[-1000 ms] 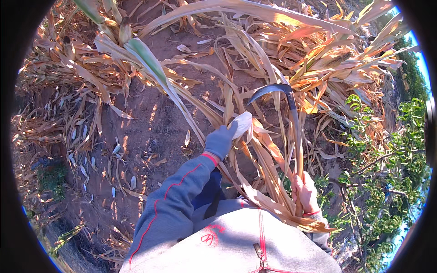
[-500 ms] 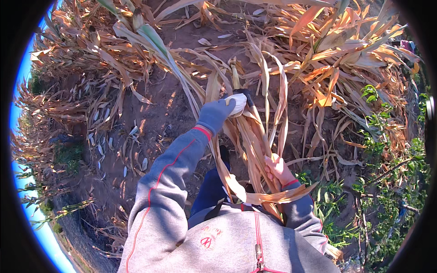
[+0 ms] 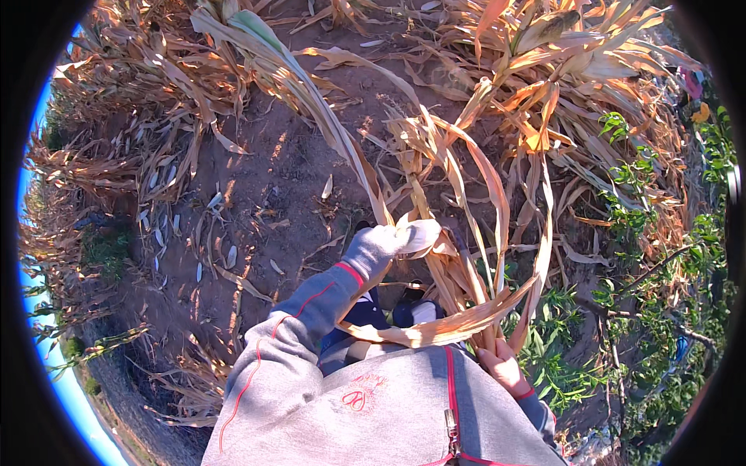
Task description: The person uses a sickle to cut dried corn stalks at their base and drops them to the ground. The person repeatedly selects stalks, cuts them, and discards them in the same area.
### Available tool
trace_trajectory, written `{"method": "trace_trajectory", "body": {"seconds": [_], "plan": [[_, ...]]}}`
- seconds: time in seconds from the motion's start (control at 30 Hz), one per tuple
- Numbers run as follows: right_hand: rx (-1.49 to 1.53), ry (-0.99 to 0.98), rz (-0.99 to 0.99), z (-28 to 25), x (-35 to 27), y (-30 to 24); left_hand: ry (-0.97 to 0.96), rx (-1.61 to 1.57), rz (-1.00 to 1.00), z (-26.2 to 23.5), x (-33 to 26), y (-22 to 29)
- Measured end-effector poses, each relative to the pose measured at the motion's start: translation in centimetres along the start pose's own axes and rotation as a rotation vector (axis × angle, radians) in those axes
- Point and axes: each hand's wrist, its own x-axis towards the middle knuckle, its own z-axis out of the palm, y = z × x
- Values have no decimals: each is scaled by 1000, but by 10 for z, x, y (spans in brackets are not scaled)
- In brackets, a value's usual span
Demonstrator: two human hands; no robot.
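The pale-husked corn ear (image 3: pixel 422 235) is clasped in my gloved left hand (image 3: pixel 373 247), which hides its near end. Lower down, beside dry leaves (image 3: pixel 454 329), my right hand (image 3: pixel 505 366) is half-hidden; its grip I cannot tell.

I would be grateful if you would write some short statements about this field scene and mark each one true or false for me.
1. The left hand wears a grey glove. True.
2. The right hand wears a matching glove. False: the right hand is bare, curled around dry stalks.
3. The left hand's grip is on a pale husk. True.
4. The long leaf curving across the front of the jacket is fresh and green. False: it is dry and tan.
5. Pale scraps lie on the ground to the left of the hands. True.
6. The jacket is plain yellow. False: it is grey with red trim.
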Motion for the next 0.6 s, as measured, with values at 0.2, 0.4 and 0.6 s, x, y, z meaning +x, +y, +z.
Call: {"method": "trace_trajectory", "body": {"seconds": [0.2,0.4,0.6], "plan": [[38,290,85,-39,-105,24,-59,-44,-191,-24,-25,41],[107,385,-163,-49,-26,-7,-507,-930,-1228,-7,-94,65],[91,342,-306,-23,24,-68,-289,-1229,-1656,-9,-159,18]]}}
